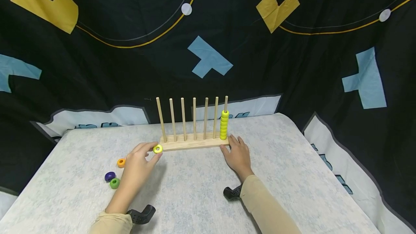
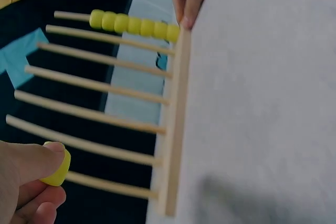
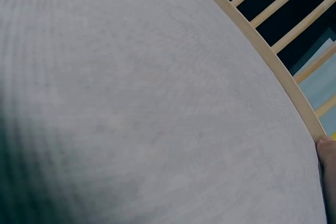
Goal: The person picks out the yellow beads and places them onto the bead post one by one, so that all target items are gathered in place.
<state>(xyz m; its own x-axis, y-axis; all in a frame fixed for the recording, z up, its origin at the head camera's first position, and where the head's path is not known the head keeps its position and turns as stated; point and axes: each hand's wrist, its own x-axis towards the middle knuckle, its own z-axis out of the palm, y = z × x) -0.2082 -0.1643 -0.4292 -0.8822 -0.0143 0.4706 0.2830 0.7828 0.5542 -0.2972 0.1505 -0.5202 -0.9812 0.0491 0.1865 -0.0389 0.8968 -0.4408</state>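
Note:
A yellow bead (image 1: 157,148) with a hole is pinched between the thumb and fingers of my left hand (image 1: 138,161), by the left end of a wooden peg rack (image 1: 195,144). In the left wrist view this bead (image 2: 58,169) appears beside the leftmost peg. My right hand (image 1: 238,156) holds the rack's right end, thumb at the front edge and fingers around the end. The right wrist view shows only its thumb (image 3: 326,150) against the base. Several yellow beads (image 1: 224,125) are stacked on the rightmost peg; the other upright pegs are bare.
Left of my left hand lie an orange bead (image 1: 121,163), a purple bead (image 1: 109,176) and a green bead (image 1: 115,183) on the pale tabletop (image 1: 195,190). A dark patterned curtain (image 1: 146,71) hangs behind the table. Black wrist devices are on both arms.

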